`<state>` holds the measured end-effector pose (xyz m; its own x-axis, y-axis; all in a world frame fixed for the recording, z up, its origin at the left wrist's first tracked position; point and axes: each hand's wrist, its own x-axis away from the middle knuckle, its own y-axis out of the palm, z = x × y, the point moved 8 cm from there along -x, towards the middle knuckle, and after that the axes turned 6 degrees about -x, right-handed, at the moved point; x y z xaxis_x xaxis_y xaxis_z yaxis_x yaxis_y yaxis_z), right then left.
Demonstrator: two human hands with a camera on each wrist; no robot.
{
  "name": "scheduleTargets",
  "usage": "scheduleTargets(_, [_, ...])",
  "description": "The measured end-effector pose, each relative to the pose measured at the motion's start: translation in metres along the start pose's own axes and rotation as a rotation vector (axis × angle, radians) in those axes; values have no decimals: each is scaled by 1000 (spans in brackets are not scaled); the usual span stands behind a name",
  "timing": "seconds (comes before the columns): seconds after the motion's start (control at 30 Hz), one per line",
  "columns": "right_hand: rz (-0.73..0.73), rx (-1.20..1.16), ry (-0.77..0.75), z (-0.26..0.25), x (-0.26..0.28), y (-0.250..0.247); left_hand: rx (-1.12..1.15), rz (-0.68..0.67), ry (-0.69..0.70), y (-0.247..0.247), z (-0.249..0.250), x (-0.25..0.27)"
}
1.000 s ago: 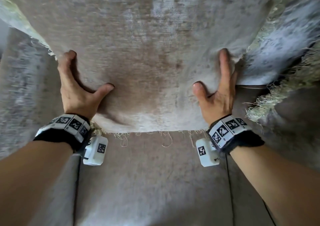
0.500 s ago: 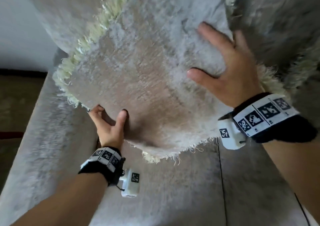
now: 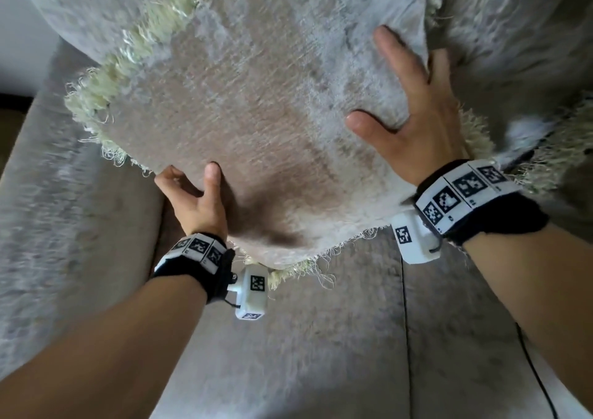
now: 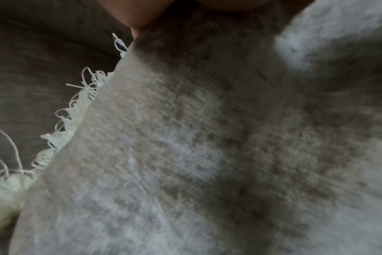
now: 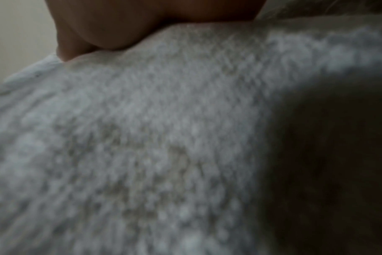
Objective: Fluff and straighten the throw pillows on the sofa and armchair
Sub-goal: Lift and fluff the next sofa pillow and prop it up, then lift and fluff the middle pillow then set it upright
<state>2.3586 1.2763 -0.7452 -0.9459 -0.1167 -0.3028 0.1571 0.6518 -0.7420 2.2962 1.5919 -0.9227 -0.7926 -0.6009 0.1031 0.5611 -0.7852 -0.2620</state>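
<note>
The left hand (image 3: 195, 203) grips the pillow (image 3: 256, 123) at 7 o'clock. The right hand (image 3: 414, 113) presses on it at 3 o'clock, fingers spread flat.

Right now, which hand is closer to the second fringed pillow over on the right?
The right hand. It lies flat on the held pillow, near its right edge, beside the second pillow. The left hand grips the held pillow's lower left edge, farther away.

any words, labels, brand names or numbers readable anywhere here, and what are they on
None: no readable words, brands or numbers in any view.
Left wristband: black-and-white square code markers only, no letters.
Right wristband: same code markers; tiny specks under them are too small to read.
Pillow and sofa: plain fabric, no tag visible.
</note>
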Motion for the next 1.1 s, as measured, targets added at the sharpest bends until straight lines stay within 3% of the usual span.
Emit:
scheduleTargets(0.23, [121, -74, 73, 8, 29, -39, -241, 40, -92, -25, 40, 13])
scheduleTargets(0.3, [166, -56, 180, 13, 42, -61, -338, 56, -19, -30, 75, 18])
scheduleTargets(0.37, [99, -4, 322, 18, 51, -80, -426, 15, 92, -25, 118, 27])
scheduleTargets(0.47, [-212, 115, 412, 16, 64, -98, -564, -171, 252, -3, 184, 51])
scheduleTargets(0.57, [-510, 254, 436, 4, 84, -123, -698, -567, 345, 29, 237, 90])
scheduleTargets(0.67, [-644, 331, 447, -20, 102, -163, -934, -891, 455, 46, 276, 137])
scheduleTargets(0.87, [-648, 416, 478, -60, 136, -243, -1154, -1021, 679, 46, 347, 208])
scheduleTargets(1.1, [-623, 477, 545, -89, 202, -315, -1280, -1145, 946, 42, 387, 310])
